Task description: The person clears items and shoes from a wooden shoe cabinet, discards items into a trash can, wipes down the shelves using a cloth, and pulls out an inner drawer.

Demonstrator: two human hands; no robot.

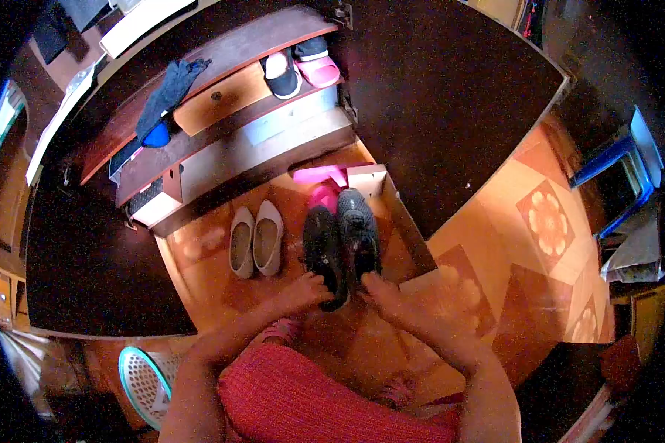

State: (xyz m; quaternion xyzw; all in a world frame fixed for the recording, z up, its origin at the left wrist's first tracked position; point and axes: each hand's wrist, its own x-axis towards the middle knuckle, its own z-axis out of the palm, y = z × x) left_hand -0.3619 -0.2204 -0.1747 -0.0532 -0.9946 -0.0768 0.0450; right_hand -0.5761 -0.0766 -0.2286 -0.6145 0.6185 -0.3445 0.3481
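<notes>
My left hand [310, 289] is closed on the heel end of a dark sneaker [321, 240]. Beside it, a second dark grey sneaker [357, 221] has my right hand [377, 289] closed at its heel. Both sneakers point away from me, side by side over the tiled floor. Just past their toes lie pink footwear pieces [320, 174], partly hidden by the sneakers. A cardboard box [409, 226] stands to the right of the sneakers. On the left, a pair of pale flat shoes [267, 238] rests on the floor.
A shoe cabinet stands ahead with its dark left door [96, 258] and right door [436, 96] swung out. Its shelves hold a black slip-on [282, 76], a pink clog [320, 71] and a dark cloth [171, 92]. A blue stool [632, 166] stands right; a white-and-teal basket [144, 384], lower left.
</notes>
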